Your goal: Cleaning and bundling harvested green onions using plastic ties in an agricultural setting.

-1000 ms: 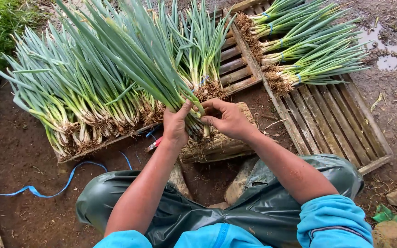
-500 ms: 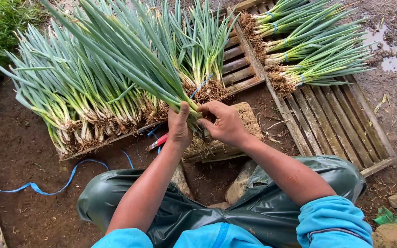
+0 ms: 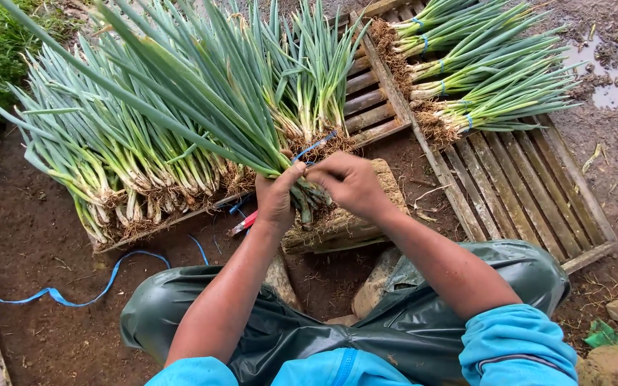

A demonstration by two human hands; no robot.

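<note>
Gripping green onion bunch (image 3: pixel 202 107): left hand (image 3: pixel 278 200), right hand (image 3: pixel 350 184) closed | wooden block (image 3: pixel 341 221) | muddy ground (image 3: pixel 23 236)

Counts: 2 hands (image 3: pixel 278 196) (image 3: pixel 352 184), 1 held bunch of green onions (image 3: pixel 202 100), 4 tied bundles (image 3: pixel 481 64) on the right, 2 wooden slatted pallets (image 3: pixel 523 186) (image 3: pixel 366 100), 1 blue strap (image 3: pixel 51 292).

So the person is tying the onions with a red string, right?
Not quite: the string is blue, not red, as the head view shows. Both hands, left and right, do grip the onions near their roots. The only red thing is a small tool on the ground.
</note>
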